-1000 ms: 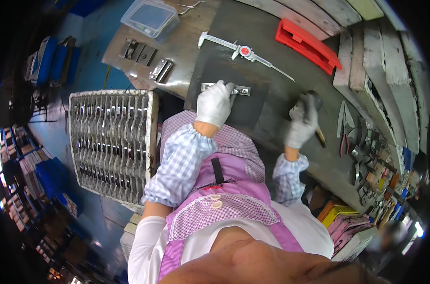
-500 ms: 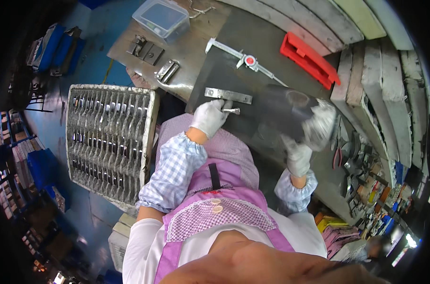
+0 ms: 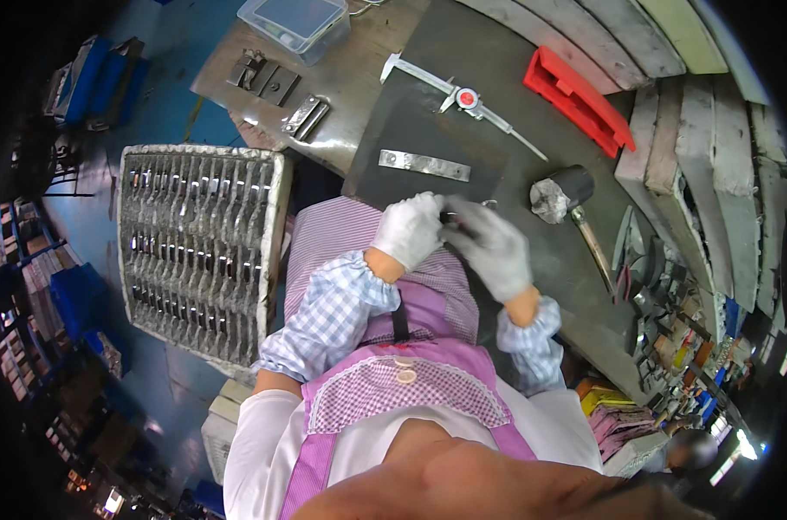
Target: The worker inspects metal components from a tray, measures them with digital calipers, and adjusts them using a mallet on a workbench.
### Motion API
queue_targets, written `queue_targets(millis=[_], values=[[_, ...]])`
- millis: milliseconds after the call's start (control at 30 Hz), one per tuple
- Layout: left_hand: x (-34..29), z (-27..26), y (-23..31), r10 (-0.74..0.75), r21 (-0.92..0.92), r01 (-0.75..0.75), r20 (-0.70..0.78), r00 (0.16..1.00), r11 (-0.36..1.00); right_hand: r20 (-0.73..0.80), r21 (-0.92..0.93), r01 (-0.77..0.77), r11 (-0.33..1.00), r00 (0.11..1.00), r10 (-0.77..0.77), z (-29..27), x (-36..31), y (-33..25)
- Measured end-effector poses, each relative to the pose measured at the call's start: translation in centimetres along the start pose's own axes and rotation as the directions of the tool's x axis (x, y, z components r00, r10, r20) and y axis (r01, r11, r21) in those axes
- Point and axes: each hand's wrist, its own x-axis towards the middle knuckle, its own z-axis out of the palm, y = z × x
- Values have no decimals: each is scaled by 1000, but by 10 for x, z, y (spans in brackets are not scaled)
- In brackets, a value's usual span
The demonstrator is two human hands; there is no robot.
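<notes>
Both hands wear white gloves and meet at the near edge of the dark work mat (image 3: pixel 428 130), directly in front of the person's body. The left hand (image 3: pixel 408 230) is curled, its fingertips closed on a small dark part (image 3: pixel 453 218) held between the two hands. The right hand (image 3: pixel 490 247) lies just beside it, fingers bent toward the same part and touching it from the opposite side. The part is mostly covered by the gloves, so its shape cannot be determined; it appears to be a small metal piece.

A flat metal bar (image 3: pixel 424 165) lies on the mat beyond the hands, apart from them, with its long side running left to right. Further out, a dial caliper (image 3: pixel 460 95) with a red dial face lies diagonally across the far edge of the mat. A hammer (image 3: pixel 571 204) with a dark head rests to the right of the hands, handle pointing toward the person. A red plastic case (image 3: pixel 578 98) lies at the far right of the bench.

On the left part of the metal bench (image 3: pixel 341 87) are several small metal brackets (image 3: pixel 305 115) and a clear plastic box (image 3: pixel 294 22). A metal rack (image 3: pixel 198 247) holding rows of parts stands to the person's left, below bench level.
</notes>
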Motion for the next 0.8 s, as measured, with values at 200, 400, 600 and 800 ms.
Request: queue_targets(millis=[200,400,600,800], values=[[-3,-19,-52,-236,-329,103,-392,889,938,96,542,-208,814,978,186,67,57,17],[1,-8,-75,-273,-237,182,-442,854,954,41,290,-319,902,946,321,68,73,-5],[6,-2,-64,-128,-87,100,-444,887,991,202,165,-439,883,892,405,54,89,-13],[9,25,-66,29,150,16,-290,957,989,-73,497,-128,858,979,189,75,50,69]])
